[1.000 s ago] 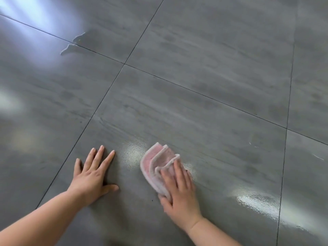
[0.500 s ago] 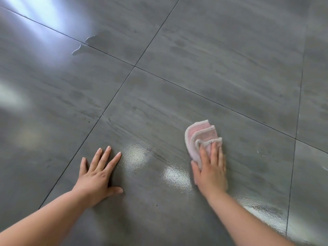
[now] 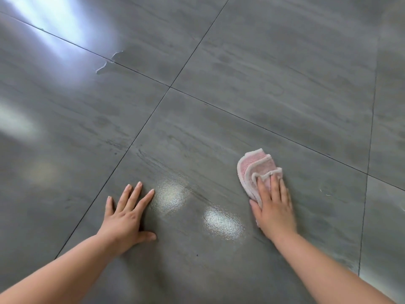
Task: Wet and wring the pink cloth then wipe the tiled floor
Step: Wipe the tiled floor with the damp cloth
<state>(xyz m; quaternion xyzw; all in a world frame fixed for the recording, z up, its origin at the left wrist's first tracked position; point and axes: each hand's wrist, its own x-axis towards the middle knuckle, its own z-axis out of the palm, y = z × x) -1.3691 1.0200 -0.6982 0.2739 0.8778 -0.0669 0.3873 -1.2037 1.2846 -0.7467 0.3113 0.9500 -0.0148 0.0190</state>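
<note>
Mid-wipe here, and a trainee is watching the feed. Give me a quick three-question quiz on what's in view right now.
1. True or false: the left hand lies flat on the tiled floor, holding nothing.
2. The pink cloth is: A) spread out in one flat layer; B) folded in layers, pressed down by the fingers of the right hand; C) lifted off the floor.
3. Fill in: the two shiny patches on the tile lie ___ the two hands.

Key: 1 true; 2 B; 3 between.
</note>
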